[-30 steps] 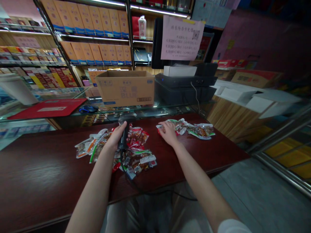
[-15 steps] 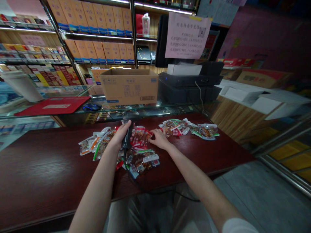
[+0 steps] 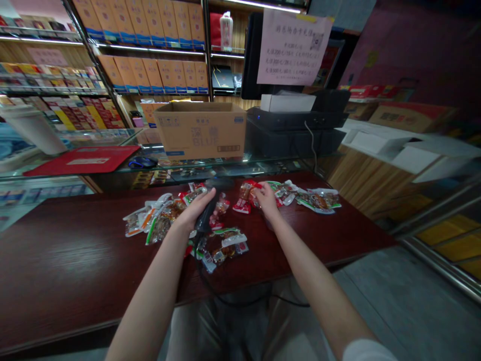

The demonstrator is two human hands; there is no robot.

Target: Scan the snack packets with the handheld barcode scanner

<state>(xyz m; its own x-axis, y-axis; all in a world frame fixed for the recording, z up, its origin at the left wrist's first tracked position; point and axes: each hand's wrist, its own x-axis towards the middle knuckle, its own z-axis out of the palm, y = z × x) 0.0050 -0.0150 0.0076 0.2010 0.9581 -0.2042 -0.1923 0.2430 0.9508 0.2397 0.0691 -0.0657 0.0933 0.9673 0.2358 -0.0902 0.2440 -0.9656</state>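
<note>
My left hand [image 3: 198, 208] is wrapped round a black corded barcode scanner [image 3: 206, 213], its head pointing away from me. Pinched in my right hand [image 3: 267, 200] is a red snack packet [image 3: 246, 194], held at the right side of the middle. A heap of snack packets [image 3: 162, 220] lies left of the scanner and partly behind my left hand. Closer to me, more clear-and-brown packets [image 3: 223, 246] rest beside the scanner's cable. Just beyond my right hand lies another group of packets [image 3: 319, 199] on the dark red table [image 3: 75, 260].
A cardboard box [image 3: 201, 131] stands on the glass counter behind the table, next to a monitor [image 3: 252, 60] with a paper sign. A mouse [image 3: 143, 162], a red mat [image 3: 84, 159] and a white cup [image 3: 35, 129] are at left. The black cable [image 3: 240, 304] hangs over the front edge.
My right hand has moved right, carrying the red packet away from the middle pile towards the right-hand group. The scanner in my left hand has shifted slightly right and tilted.
</note>
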